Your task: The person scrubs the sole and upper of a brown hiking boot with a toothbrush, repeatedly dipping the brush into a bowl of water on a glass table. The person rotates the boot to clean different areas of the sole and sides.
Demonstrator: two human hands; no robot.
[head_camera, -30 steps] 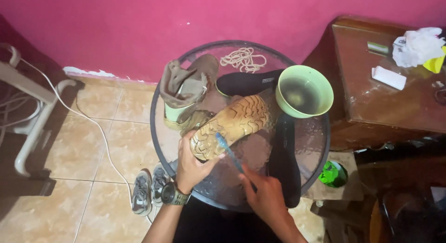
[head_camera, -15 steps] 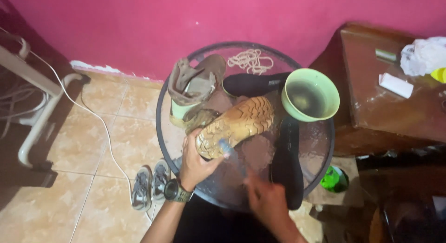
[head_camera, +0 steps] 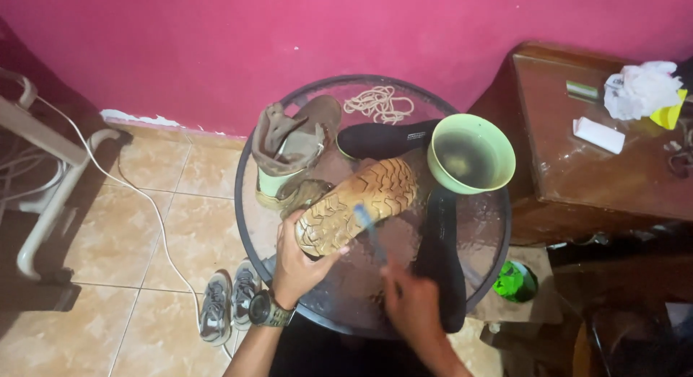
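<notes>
My left hand, with a watch on the wrist, grips the heel end of a tan boot turned sole-up over a round glass table. My right hand is blurred and holds a blue-headed toothbrush whose bristles touch the boot's sole. A second tan boot stands upright at the table's back left. A green bowl of dark liquid sits at the right, beside the sole.
Two black insoles and a coil of beige laces lie on the table. A brown wooden cabinet with paper and small items stands to the right. Grey sneakers, a white cable and a green bottle are on the tiled floor.
The toothbrush has gone back and forth across the boot's sole, with my right hand shifting slightly. My left hand keeps its hold on the boot.
</notes>
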